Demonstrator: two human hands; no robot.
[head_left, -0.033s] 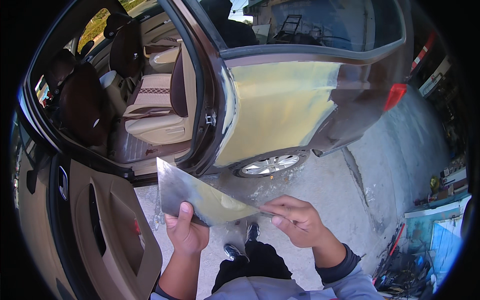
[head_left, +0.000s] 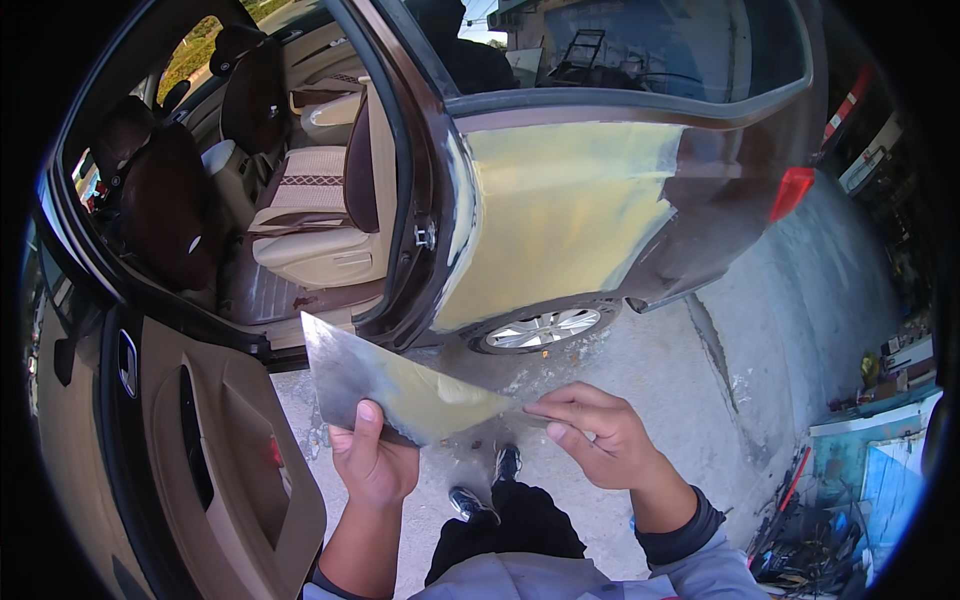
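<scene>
My left hand (head_left: pixel 375 462) is closed on the lower edge of a thin grey metal plate (head_left: pixel 345 365), thumb on its upper face. Pale yellow putty (head_left: pixel 445 402) is smeared over the plate's right half. My right hand (head_left: pixel 598 438) pinches a thin flat scraper (head_left: pixel 530 413), mostly hidden by the fingers, and its front edge meets the plate's right corner. Both hands are held in front of my body. Beyond them, a large yellow-putty patch (head_left: pixel 560 210) covers the brown car's rear side panel above the wheel.
At left the car door (head_left: pixel 240 440) stands open, showing beige seats (head_left: pixel 320 240) inside. The rear wheel (head_left: pixel 545 328) is ahead. A blue-white bench (head_left: pixel 880 430) and dark clutter (head_left: pixel 815 540) lie at the right. My shoes (head_left: pixel 507 462) are on the concrete floor (head_left: pixel 660 375).
The plate has shifted slightly left and tilted a little in my left hand. My right hand has moved slightly, its fingers still at the plate's right corner.
</scene>
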